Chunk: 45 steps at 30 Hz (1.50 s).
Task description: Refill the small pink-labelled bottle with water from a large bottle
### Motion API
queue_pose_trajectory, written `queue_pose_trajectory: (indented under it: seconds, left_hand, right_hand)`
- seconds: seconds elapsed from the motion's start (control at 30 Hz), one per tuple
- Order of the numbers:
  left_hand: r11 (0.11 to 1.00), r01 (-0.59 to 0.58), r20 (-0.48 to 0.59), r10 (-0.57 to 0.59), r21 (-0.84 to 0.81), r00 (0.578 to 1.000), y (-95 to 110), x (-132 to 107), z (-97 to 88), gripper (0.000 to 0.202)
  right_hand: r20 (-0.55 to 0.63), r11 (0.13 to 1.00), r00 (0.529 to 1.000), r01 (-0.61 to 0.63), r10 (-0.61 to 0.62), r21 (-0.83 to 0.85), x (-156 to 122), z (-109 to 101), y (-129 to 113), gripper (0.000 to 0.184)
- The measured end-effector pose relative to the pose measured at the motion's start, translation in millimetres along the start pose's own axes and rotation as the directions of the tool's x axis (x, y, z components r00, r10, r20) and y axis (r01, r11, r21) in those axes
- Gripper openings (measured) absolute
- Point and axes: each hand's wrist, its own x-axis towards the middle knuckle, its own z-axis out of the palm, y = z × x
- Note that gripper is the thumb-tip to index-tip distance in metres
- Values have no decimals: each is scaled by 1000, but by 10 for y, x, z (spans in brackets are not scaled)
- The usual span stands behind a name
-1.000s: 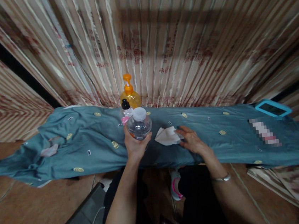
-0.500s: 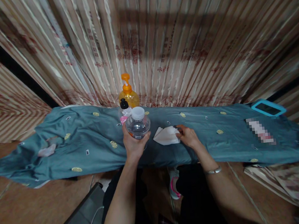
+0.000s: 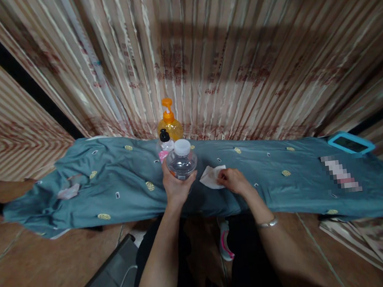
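My left hand (image 3: 178, 187) is wrapped round a clear plastic bottle (image 3: 181, 163) with a white cap, upright in front of me. To its right, my right hand (image 3: 233, 180) is closed on a folded white tissue (image 3: 210, 177) at the cloth's middle; its fingertips are partly hidden. Close behind the held bottle stands a small clear bottle (image 3: 165, 141) with a black top and a pink label, its lower part hidden. An orange pump bottle (image 3: 170, 124) is behind that, near the curtain.
A blue-green patterned cloth (image 3: 135, 167) covers the narrow surface. A blue-framed device (image 3: 350, 142) and a blurred-out item (image 3: 341, 174) lie at the right, a crumpled pale piece (image 3: 68, 192) at the left. Striped curtains (image 3: 197, 70) hang behind. A grey case (image 3: 103, 280) is below left.
My right hand has shifted left over the tissue, covering more of it and bunching it. My left hand keeps its hold on the bottle. The whole view has shifted slightly.
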Motion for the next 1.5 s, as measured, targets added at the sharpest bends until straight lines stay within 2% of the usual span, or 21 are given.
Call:
queue_pose_trajectory:
  seconds: [0.1,0.23,0.37,0.43,0.5,0.63,0.77,1.03,1.2,1.3,1.37,1.43,1.5]
  left_hand:
    - [1000,-10,2,10,1,1000,3,1,10,84]
    - [1000,-6,-21,6,14,1000,20,-2,30,83]
    - [1000,6,3,-6,7,1000,29,-15,40,83]
    - [1000,12,27,-13,8,1000,34,-21,41,83]
    - [1000,19,39,-20,12,999,41,-25,43,85]
    - [1000,19,65,-18,-11,998,53,-27,55,86]
    - [999,36,76,-35,-15,996,54,-29,52,88]
    - [1000,-3,73,1,17,997,65,-42,4,83]
    - [999,7,83,-11,39,996,46,-50,11,84]
    - [1000,12,80,-14,22,997,56,-45,15,83]
    - [1000,26,71,-25,-4,997,69,-40,15,83]
    - [999,35,62,-34,-24,997,78,-36,15,83]
    - [999,35,56,-33,-33,998,80,-34,17,83]
  right_hand:
    - [-189,983,980,94,-63,158,-25,-170,-201,16]
    - [-410,877,899,313,-152,363,-27,-439,-648,21]
    - [-493,757,836,481,-242,443,63,-607,-1078,40]
    - [-490,748,832,494,-259,443,129,-624,-1216,49]
    - [-483,766,840,475,-247,434,186,-601,-1296,49]
    - [-491,784,850,434,-194,443,227,-515,-1342,30]
    - [-484,777,854,432,-190,457,211,-480,-1349,25]
    - [-429,699,856,494,-288,517,242,-472,-1320,21]
    - [-367,646,843,537,-393,542,267,-515,-1245,28]
    - [-388,682,831,552,-399,480,248,-558,-1224,38]
    - [-440,730,827,536,-351,425,229,-576,-1226,48]
    - [-483,772,824,504,-295,389,214,-579,-1234,44]
    - [-497,782,821,496,-281,377,206,-572,-1242,29]
